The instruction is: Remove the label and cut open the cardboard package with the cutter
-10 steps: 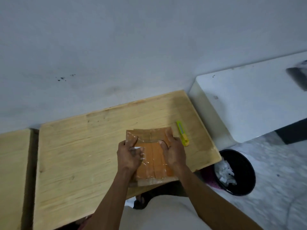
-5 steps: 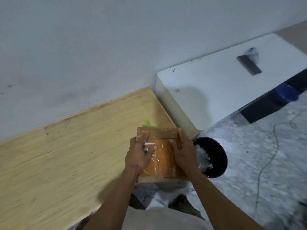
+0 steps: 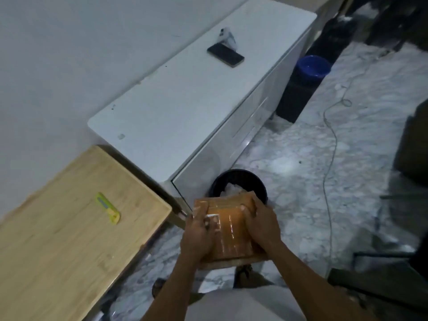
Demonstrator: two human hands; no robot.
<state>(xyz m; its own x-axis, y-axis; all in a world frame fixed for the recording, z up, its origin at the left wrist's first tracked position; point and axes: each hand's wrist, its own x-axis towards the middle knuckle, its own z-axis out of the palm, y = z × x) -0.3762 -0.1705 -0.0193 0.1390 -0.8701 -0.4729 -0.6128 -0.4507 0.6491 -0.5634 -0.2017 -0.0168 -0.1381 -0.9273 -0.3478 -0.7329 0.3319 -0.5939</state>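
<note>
You have swung the cardboard package [image 3: 231, 230] off the wooden table [image 3: 58, 239] to your right since half a second ago, so it now hangs in the air just in front of the black bin [image 3: 238, 181], which holds white scraps. On the left, the yellow cutter [image 3: 108, 208] lies alone on the table, well apart from your hands. Your left hand [image 3: 196, 237] grips the package's left edge, fingers curled over the taped orange face and pinching a small white strip, maybe the label [image 3: 212, 215]. Your right hand [image 3: 261, 225] clasps the right edge, thumb on top.
</note>
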